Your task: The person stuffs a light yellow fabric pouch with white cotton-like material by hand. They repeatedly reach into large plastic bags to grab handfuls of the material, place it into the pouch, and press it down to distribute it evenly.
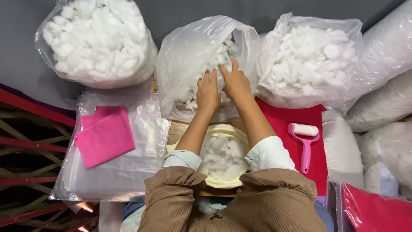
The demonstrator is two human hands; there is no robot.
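Observation:
Both hands reach forward into the mouth of a clear plastic bag [189, 56] that holds white fluffy stuffing [221, 53]. My left hand [208, 92] lies flat, fingers spread, on the stuffing near the bag's lower edge. My right hand [235, 81] rests just beside it, fingers stretched up into the fill. Neither hand shows a clear grip on a clump. Below my forearms, a pale yellow fabric cover [223, 182] lies open on my lap side of the table, partly packed with white stuffing [221, 154].
Two more bags of white stuffing stand at the far left [96, 41] and far right [311, 60]. Pink folded cloths [105, 135] lie on a stack of clear bags [128, 172]. A pink lint roller [305, 144] rests on red fabric [281, 120]. More bagged fill [386, 107] is piled at right.

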